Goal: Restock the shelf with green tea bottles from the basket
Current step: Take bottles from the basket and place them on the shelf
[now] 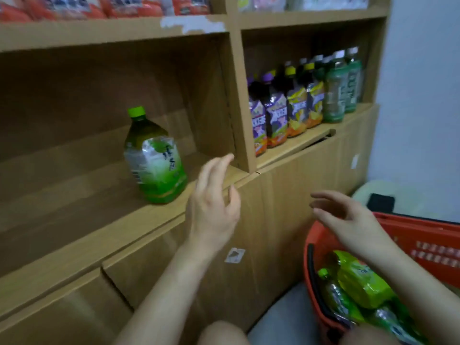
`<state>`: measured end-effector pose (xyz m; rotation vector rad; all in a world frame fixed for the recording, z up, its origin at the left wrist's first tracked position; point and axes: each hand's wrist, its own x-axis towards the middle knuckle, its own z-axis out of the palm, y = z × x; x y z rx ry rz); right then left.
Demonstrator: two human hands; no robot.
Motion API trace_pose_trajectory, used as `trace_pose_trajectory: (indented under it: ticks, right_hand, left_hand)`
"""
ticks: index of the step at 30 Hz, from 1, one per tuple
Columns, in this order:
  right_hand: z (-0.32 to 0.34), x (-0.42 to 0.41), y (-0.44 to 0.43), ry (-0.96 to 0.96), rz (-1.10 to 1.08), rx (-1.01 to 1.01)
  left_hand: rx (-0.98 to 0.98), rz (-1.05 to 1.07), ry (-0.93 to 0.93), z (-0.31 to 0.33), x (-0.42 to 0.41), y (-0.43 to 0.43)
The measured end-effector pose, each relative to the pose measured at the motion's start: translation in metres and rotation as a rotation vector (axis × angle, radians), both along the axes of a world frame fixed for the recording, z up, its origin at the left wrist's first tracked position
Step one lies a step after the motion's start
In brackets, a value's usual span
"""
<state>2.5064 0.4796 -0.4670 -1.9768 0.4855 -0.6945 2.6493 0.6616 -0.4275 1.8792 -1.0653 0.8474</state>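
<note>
One green tea bottle (155, 158) with a lime cap stands upright near the front edge of the wooden shelf (74, 220), alone in the left compartment. My left hand (214, 202) hovers just right of it, fingers spread, holding nothing and not touching it. My right hand (348, 217) is also open and empty, held above the red basket (418, 235) at the lower right. Inside the basket lie several green tea bottles (358, 285) on their sides, partly hidden by my right forearm.
The right compartment holds a row of purple, yellow and green drink bottles (298, 105). Red snack packs (74, 8) fill the shelf above. Closed cabinet doors (249, 232) run below the shelf. A white wall (423, 95) is at the right. My knees show at the bottom edge.
</note>
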Motion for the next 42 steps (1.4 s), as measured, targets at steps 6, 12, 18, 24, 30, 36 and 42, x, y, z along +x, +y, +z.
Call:
trace_pose_trajectory:
  ticks: [6, 12, 18, 24, 30, 36, 42]
  right_hand:
    - [-0.069, -0.067, -0.080, 0.209, -0.188, 0.155]
    - [-0.143, -0.123, -0.126, 0.489, -0.388, 0.321]
    - [-0.200, -0.101, -0.146, 0.841, -0.374, 0.129]
    - [-0.220, -0.112, -0.184, 1.117, -0.301, 0.026]
    - [-0.214, -0.174, -0.197, 1.114, -0.147, 0.305]
    - [-0.216, -0.179, -0.181, 1.139, -0.158, 0.094]
    - [-0.180, -0.183, -0.170, 0.960, -0.380, -0.078]
  left_hand:
    - [0.417, -0.337, 0.258, -0.100, -0.040, -0.107]
    - [0.854, -0.457, 0.396, -0.180, -0.073, -0.210]
    - [1.181, -0.290, 0.567, -0.238, -0.095, -0.273]
    - [1.252, -0.162, 0.534, -0.262, -0.100, -0.289]
    - [1.167, -0.155, 0.615, -0.268, -0.098, -0.283]
    - [1.088, -0.169, 0.710, -0.258, -0.102, -0.276]
    - [0.783, -0.181, 0.818, -0.213, -0.095, -0.241]
